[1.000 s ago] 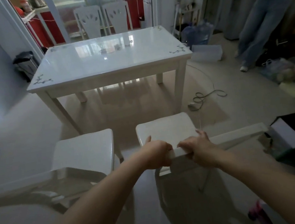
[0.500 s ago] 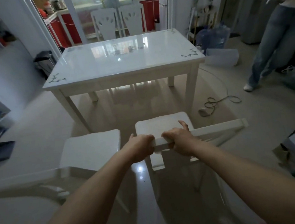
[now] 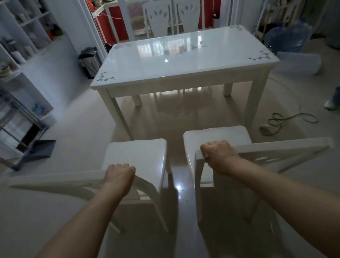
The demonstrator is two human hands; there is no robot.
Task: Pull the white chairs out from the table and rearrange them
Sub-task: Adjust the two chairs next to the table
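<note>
Glossy floor tiles (image 3: 69, 123) fill this dining room, with the white desk (image 3: 183, 63) at 12 o'clock. Two white chairs stand clear of it, side by side: the left chair (image 3: 138, 153) at 7 o'clock, the right chair (image 3: 216, 137) at 5 o'clock. The left hand (image 3: 119, 173) is clenched on the left chair's top rail and the right hand (image 3: 218, 155) grips the right chair's rail. So the near pair looks pulled out; two far chairs (image 3: 174, 16) at 12 o'clock seem not yet moved.
</note>
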